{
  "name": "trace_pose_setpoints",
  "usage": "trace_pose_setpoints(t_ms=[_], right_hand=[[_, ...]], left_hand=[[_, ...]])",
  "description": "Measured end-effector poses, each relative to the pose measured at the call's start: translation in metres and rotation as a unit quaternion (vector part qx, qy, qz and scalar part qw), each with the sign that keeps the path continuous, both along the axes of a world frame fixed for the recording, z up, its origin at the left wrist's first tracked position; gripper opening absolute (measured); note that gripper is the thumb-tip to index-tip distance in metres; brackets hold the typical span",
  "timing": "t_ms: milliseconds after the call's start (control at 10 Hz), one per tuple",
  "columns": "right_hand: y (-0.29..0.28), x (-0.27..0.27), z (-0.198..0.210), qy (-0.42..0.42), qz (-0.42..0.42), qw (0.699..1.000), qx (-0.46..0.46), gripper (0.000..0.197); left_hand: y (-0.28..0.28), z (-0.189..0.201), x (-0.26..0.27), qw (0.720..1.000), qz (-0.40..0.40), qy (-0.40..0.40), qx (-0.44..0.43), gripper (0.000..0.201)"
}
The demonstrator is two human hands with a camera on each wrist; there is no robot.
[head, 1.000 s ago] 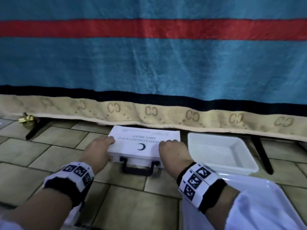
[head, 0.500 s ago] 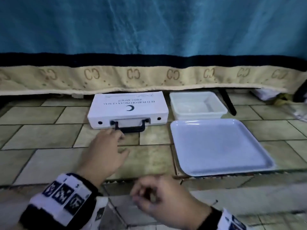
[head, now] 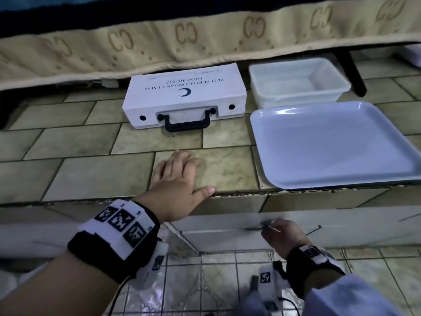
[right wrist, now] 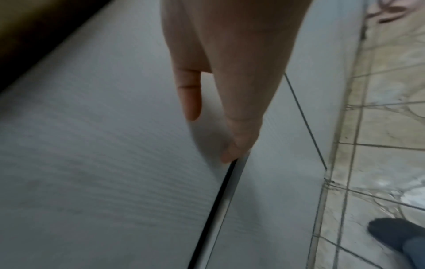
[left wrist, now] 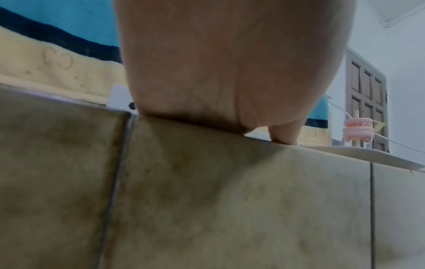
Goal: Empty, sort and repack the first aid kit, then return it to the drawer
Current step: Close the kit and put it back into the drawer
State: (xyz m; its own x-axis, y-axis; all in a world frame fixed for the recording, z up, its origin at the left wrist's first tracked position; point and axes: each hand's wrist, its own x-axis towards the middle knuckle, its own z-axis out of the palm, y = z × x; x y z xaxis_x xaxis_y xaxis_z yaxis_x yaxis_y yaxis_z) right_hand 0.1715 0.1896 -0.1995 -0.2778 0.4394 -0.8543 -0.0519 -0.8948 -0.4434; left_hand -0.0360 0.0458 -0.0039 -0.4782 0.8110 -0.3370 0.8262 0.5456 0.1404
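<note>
Two containers are set out beside the first aid kit (head: pixel 184 100) on the tiled counter (head: pixel 91 174): a clear plastic tub (head: pixel 298 82) at the back and a flat white tray (head: pixel 335 144) in front of it, both with nothing visible in them. The kit is laid flat with its lid closed and its black handle (head: pixel 187 120) turned toward the person, its far edge tucked just under the hanging cloth (head: pixel 159 44). The left hand (head: pixel 176 181) is rested palm down on the counter near its front edge, fingers spread and relaxed, nothing held, well short of the kit. The right hand (head: pixel 281 233) is lowered below the counter edge against the white drawer front (head: pixel 218 226); in the right wrist view a fingertip (right wrist: pixel 227 156) is seen at a dark seam (right wrist: pixel 216 205) in that panel, but the picture is blurred, so whether anything is gripped cannot be told. Judging from this, the task is barely begun: the kit is out and placed, yet nothing is opened, emptied or sorted. Opening the lid, unloading into the tub and tray, sorting, repacking and returning the kit to the drawer are all left.
</note>
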Motion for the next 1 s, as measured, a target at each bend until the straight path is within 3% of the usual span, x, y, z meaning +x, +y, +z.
trace_pose_setpoints(t_ms=[200, 300, 400, 500, 600, 700, 800, 900, 1000], right_hand=[[0.003, -0.002, -0.017, 0.024, -0.092, 0.995, -0.027, 0.033], [-0.005, 0.002, -0.012, 0.007, -0.070, 0.998, 0.003, 0.023], [-0.024, 0.016, -0.014, 0.004, -0.084, 0.996, -0.019, 0.025], [-0.044, 0.038, -0.027, -0.001, -0.085, 0.996, -0.024, 0.036], [-0.068, 0.073, -0.050, -0.039, -0.082, 0.995, -0.039, 0.025], [-0.088, 0.088, -0.046, -0.072, -0.064, 0.995, -0.029, 0.024], [-0.078, 0.120, -0.016, -0.180, 0.149, 0.972, 0.000, 0.024], [-0.138, 0.169, -0.043, -0.098, 0.183, 0.974, 0.091, 0.016], [-0.207, 0.214, -0.092, -0.060, 0.227, 0.968, 0.091, 0.009]], left_hand=[[0.000, 0.000, 0.000, 1.000, 0.001, -0.011, 0.010, 0.069], [0.001, 0.001, 0.000, 1.000, 0.000, -0.012, 0.011, 0.069], [0.001, 0.003, 0.002, 1.000, 0.001, -0.013, 0.018, 0.069], [0.001, 0.003, 0.003, 1.000, -0.001, -0.015, 0.015, 0.069], [0.008, 0.011, -0.004, 1.000, 0.012, -0.020, 0.005, 0.072], [0.027, 0.024, -0.020, 0.996, 0.048, -0.001, 0.077, 0.078], [0.045, 0.027, -0.036, 0.987, 0.075, 0.060, 0.126, 0.077], [0.054, 0.024, -0.041, 0.989, 0.085, 0.093, 0.079, 0.069], [0.058, 0.025, -0.039, 0.983, 0.103, 0.119, 0.093, 0.059]])
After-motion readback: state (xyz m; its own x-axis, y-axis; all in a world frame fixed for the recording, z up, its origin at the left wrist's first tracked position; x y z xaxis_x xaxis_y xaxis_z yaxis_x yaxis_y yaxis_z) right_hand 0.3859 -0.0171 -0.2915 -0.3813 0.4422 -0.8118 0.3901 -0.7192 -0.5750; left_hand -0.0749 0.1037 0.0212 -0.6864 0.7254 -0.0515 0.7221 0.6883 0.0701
